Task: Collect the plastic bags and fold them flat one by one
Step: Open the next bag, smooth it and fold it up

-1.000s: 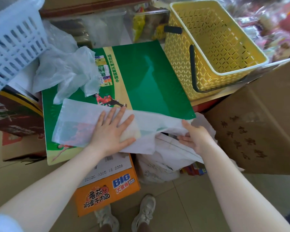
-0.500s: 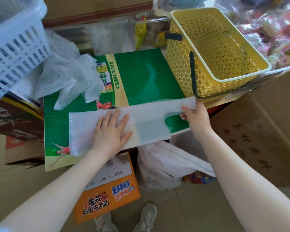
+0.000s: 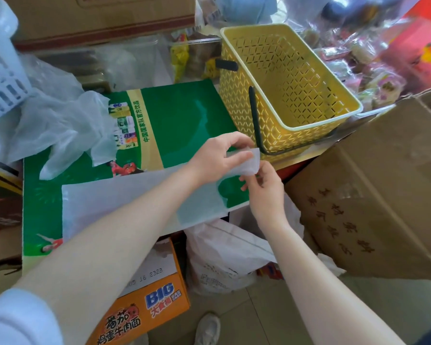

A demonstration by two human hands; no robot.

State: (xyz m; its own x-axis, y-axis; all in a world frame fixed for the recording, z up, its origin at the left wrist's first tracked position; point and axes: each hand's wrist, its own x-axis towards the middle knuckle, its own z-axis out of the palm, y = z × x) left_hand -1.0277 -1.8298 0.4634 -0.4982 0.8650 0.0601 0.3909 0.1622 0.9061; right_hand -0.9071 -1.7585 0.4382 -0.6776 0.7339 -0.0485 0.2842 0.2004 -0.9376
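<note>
1. Thin, translucent white plastic is what the person is working: one plastic bag (image 3: 125, 202) lies smoothed flat along the near edge of the green carton (image 3: 184, 120), its body spread to the left and its handle end (image 3: 249, 163) raised at the right.
2. Both hands meet at that handle end, just in front of the yellow basket (image 3: 284, 95). The left hand (image 3: 217, 158) pinches the strip between thumb and fingers from above; the right hand (image 3: 264, 188) pinches its lower edge from beneath.
3. The step in hand appears to be squaring up the handles before the first fold. It would go best if the two handle loops were laid exactly one over the other, edges matched, while the body stays flat.
4. The film looks slippery and light, so a gentle pull along its length, rather than a lift, should keep the smoothed body from wrinkling or sliding off the carton's near edge.
5. Once aligned, the handles would probably be laid down towards the body and pressed with a flat palm to push out trapped air.
6. A crumpled bag (image 3: 60, 130) waits at the carton's far left below the white basket (image 3: 3, 78), and another white bag (image 3: 224, 255) sits on the floor below; these are likely next.
</note>
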